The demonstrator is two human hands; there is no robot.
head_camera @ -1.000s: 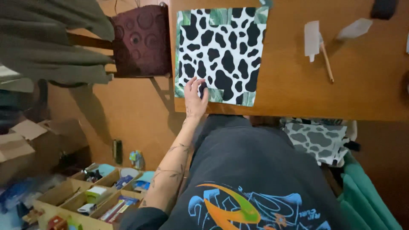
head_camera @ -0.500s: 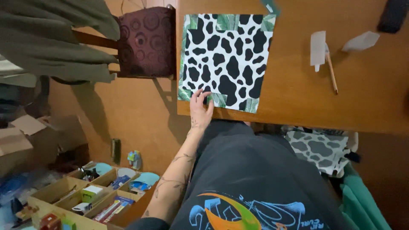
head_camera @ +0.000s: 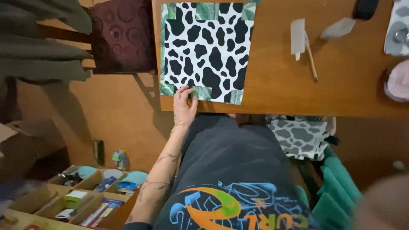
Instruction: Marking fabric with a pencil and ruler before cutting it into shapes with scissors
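A cow-print sheet (head_camera: 204,51) in black and white, with green leaf-pattern patches at its edges, lies flat on the wooden table (head_camera: 349,93). My left hand (head_camera: 185,105) reaches over the table's near edge. Its fingers are spread and rest on the sheet's near-left corner, beside a green patch (head_camera: 201,93). It grips nothing. My right hand is not visible. A blurred skin-toned shape (head_camera: 379,208) fills the bottom right corner, too blurred to identify.
A pencil (head_camera: 312,64) and pale paper scraps (head_camera: 297,36) lie on the table right of the sheet. A maroon cushioned chair (head_camera: 121,36) stands left of the table. Wooden trays of small supplies (head_camera: 81,200) sit on the floor. Cow-print fabric (head_camera: 300,136) hangs below the table.
The view has shifted a little. My left hand stays on the sheet's near-left corner. A blurred shape has come into the bottom right corner.
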